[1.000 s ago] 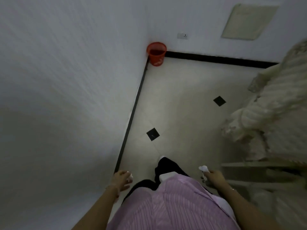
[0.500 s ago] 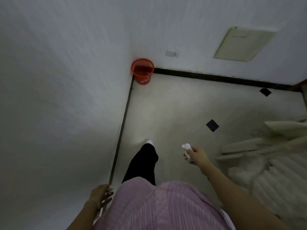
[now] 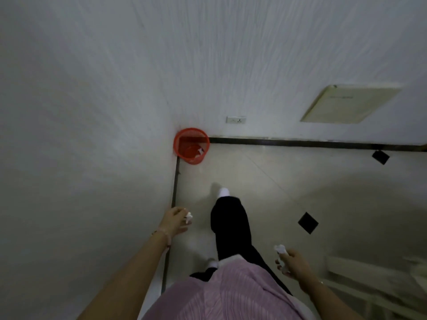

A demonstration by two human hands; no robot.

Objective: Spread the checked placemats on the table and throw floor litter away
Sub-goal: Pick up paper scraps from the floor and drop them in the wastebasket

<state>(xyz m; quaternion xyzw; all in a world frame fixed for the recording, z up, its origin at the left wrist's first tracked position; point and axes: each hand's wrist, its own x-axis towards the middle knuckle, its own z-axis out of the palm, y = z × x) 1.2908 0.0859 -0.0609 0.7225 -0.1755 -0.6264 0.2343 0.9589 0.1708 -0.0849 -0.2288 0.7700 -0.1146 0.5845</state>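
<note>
A red mesh waste basket (image 3: 191, 145) stands in the corner where two white walls meet, with a bit of white litter inside. My left hand (image 3: 173, 220) is low by the left wall and pinches a small white scrap of paper (image 3: 188, 216). My right hand (image 3: 293, 264) is lower right and grips a crumpled white paper (image 3: 280, 248). Both hands are still well short of the basket. My black-trousered leg (image 3: 228, 225) steps forward between them. No placemats or table are in view.
White walls close in on the left and ahead, with a dark skirting strip (image 3: 300, 142) at the base. A wall socket (image 3: 236, 120) sits above the basket and a beige panel (image 3: 351, 103) to the right. Pale furniture edges (image 3: 374, 273) show at lower right.
I have walked closer to the red basket, which now looks larger. My left hand has swung forward with its scrap and my right hand has dropped back lower.
</note>
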